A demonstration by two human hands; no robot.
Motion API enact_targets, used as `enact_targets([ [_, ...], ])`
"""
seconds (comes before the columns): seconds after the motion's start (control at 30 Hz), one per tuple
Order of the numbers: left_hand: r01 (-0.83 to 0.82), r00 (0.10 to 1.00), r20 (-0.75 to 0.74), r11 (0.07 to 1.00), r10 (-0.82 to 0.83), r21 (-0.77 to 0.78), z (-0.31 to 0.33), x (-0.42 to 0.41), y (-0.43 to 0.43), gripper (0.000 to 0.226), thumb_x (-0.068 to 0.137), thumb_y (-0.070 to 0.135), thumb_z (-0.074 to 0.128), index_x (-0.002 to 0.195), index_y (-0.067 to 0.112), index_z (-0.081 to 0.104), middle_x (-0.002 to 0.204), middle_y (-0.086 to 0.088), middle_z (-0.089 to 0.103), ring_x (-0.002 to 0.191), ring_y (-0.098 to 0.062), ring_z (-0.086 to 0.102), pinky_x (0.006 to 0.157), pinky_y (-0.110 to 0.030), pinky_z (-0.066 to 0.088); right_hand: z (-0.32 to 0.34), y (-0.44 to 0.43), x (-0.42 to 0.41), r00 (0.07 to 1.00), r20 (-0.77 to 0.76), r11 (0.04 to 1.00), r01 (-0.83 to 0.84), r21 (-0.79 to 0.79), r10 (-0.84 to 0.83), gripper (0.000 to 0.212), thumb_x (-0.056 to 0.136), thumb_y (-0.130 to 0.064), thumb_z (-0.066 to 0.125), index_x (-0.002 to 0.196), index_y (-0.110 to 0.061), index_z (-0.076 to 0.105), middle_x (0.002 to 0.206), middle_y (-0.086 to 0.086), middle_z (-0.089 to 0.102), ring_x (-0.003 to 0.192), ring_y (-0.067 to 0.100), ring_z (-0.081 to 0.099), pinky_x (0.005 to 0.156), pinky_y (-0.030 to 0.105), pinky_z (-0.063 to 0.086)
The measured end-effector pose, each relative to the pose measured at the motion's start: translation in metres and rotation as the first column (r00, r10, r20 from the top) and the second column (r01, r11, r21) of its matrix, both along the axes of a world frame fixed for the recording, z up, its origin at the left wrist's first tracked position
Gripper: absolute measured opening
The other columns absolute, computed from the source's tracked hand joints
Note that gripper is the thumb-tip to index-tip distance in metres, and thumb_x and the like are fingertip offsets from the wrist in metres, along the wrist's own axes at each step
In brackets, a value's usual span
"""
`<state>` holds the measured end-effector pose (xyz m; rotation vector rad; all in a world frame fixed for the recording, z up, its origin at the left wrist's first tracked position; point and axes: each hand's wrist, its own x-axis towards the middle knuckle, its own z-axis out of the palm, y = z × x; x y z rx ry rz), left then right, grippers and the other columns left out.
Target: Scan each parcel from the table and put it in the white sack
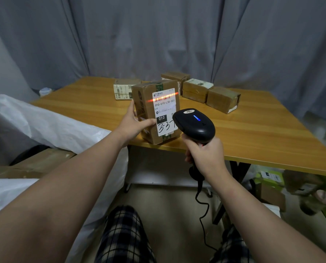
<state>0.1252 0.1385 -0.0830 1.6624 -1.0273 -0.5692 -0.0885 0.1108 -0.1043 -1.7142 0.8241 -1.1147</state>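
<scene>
Scanning of a parcel at the near edge of a wooden table [253, 133]. The left hand [133, 124] grasps a cardboard parcel [145, 99] by its left side, thumb laid across the front face and fingers curled behind. The parcel stands on end with its lower end at the table's front edge; whether it bears on the wood cannot be told. Its white shipping label [165, 112] faces the viewer and carries the printed code 010-010-L30-551 and a handwritten mark.

The right hand [206, 156] is wrapped round the grip of a black handheld barcode scanner [194, 124], whose head overlaps the label's lower right corner and shows a blue light on top. A red scan line [163, 97] falls across the barcode at the top of the label. A black cable [202, 215] hangs from the scanner's grip.

Four further parcels [223, 99] lie toward the back of the table, well apart from the held one. The white sack [44, 126] lies to the left, beside the table. A grey curtain [158, 35] hangs behind.
</scene>
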Motion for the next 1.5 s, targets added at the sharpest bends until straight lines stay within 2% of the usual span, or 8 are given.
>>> enact_targets([
  [0.17,0.013,1.0,-0.009,1.0,-0.013,0.002,0.0,0.0,0.0,0.091,0.082,0.024,0.075,0.149,0.033,0.014,0.137,-0.003,0.047,0.131,-0.024,0.044,0.103,-0.039,0.039,0.0,0.002,0.0,1.0,0.015,1.0,-0.012,0.009,0.012,0.02,0.087,-0.02,0.069,0.069,-0.015,0.061,0.045,-0.004,0.055,0.042,0.013,0.057,0.045,0.024,0.045],
  [0.43,-0.126,0.978,-0.182,0.982,0.099,-0.141,-0.001,-0.001,0.033,0.074,0.079,0.01,0.076,0.13,0.033,0.028,0.099,0.016,0.055,0.101,-0.008,0.061,0.059,-0.012,0.051,0.011,0.012,0.037,0.988,0.052,0.989,-0.149,-0.004,0.149,0.013,0.086,-0.019,0.069,0.08,-0.009,0.065,0.052,0.001,0.058,0.046,0.015,0.058,0.047,0.023,0.047],
  [0.67,-0.413,0.894,-0.252,0.898,0.369,-0.151,0.01,0.075,0.121,0.097,0.066,0.035,0.086,0.144,0.019,0.031,0.115,0.002,0.059,0.099,-0.007,0.066,0.087,-0.032,0.055,0.001,0.037,0.111,0.93,-0.026,0.926,-0.364,0.1,0.368,0.015,0.079,-0.021,0.077,0.091,-0.013,0.069,0.06,-0.014,0.063,0.062,0.001,0.061,0.059,0.017,0.046],
  [0.8,-0.483,0.874,-0.009,0.865,0.486,-0.136,0.035,0.114,0.176,0.062,0.08,0.02,0.076,0.126,0.022,0.035,0.1,0.013,0.056,0.073,0.011,0.063,0.066,-0.016,0.053,-0.01,0.049,0.146,0.835,-0.17,0.852,-0.515,0.096,0.524,0.031,0.079,-0.024,0.077,0.109,-0.018,0.068,0.087,-0.007,0.071,0.08,0.005,0.066,0.066,0.018,0.05],
  [1.07,-0.402,0.914,0.226,0.836,0.338,0.375,0.029,0.134,0.231,0.08,0.064,0.044,0.081,0.133,0.03,0.042,0.116,-0.003,0.059,0.087,-0.025,0.07,0.07,-0.037,0.06,-0.034,0.067,0.187,0.707,-0.551,0.873,-0.48,0.088,0.444,0.044,0.075,-0.048,0.073,0.111,-0.026,0.062,0.095,-0.006,0.069,0.092,0.013,0.063,0.08,0.031,0.052],
  [1.23,-0.614,0.726,0.688,0.465,0.014,0.638,0.039,0.146,0.254,0.106,0.067,0.066,0.067,0.15,0.038,0.008,0.137,-0.014,0.033,0.121,-0.038,0.044,0.098,-0.042,0.04,0.018,0.073,0.193,0.885,-0.197,0.906,-0.418,0.068,0.423,0.011,0.077,-0.025,0.076,0.083,-0.023,0.067,0.073,-0.005,0.065,0.074,0.012,0.062,0.065,0.025,0.044],
  [1.37,-0.679,0.678,0.726,0.477,0.117,0.558,0.064,0.156,0.256,0.096,0.072,0.067,0.064,0.15,0.04,0.016,0.136,-0.016,0.036,0.12,-0.039,0.045,0.1,-0.044,0.041,0.043,0.092,0.197,0.885,0.176,0.874,-0.458,0.161,0.431,0.014,0.081,-0.013,0.072,0.073,-0.023,0.066,0.058,-0.007,0.063,0.064,0.012,0.062,0.064,0.027,0.048],
  [1.5,-0.679,0.677,0.719,0.515,0.161,0.524,0.072,0.157,0.245,0.095,0.069,0.068,0.067,0.148,0.037,0.024,0.132,-0.016,0.038,0.12,-0.04,0.046,0.102,-0.046,0.04,0.021,0.095,0.19,0.898,0.009,0.865,-0.426,0.265,0.44,0.01,0.081,-0.012,0.071,0.08,-0.021,0.067,0.069,0.0,0.065,0.075,0.018,0.064,0.07,0.032,0.047],
])
